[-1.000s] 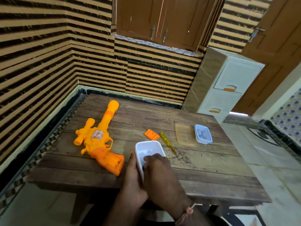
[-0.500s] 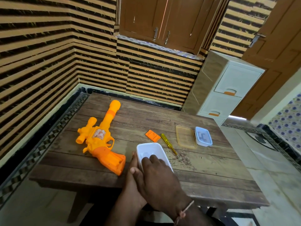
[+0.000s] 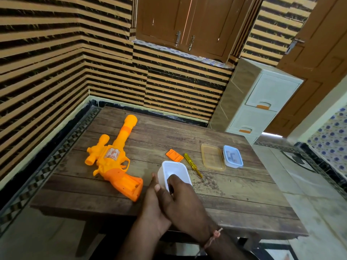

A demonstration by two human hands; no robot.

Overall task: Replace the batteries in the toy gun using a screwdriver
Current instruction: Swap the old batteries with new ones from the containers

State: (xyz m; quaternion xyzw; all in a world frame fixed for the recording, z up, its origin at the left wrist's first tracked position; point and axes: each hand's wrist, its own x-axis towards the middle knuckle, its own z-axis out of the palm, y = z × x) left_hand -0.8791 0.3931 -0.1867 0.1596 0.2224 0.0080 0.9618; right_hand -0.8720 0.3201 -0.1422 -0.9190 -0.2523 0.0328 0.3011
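The toy gun (image 3: 114, 164) lies on the table (image 3: 234, 194) left of both hands – hollow rigid plastic, probably light, best held at its grip – while the left hand (image 3: 153, 205) steadies the white tub (image 3: 174, 170) and the right hand (image 3: 185, 201) reaches inside, its grasp hidden.

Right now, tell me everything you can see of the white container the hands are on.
The white container is a small rectangular tub with rounded corners, plastic by its look, open with no lid on it. It is tipped, its mouth facing up and toward the camera, near the front edge of the wooden table. The left hand steadies its left wall; the right hand reaches over the near rim, fingers inside. What they touch inside is hidden. The screwdriver lies just to its right, apart from it.
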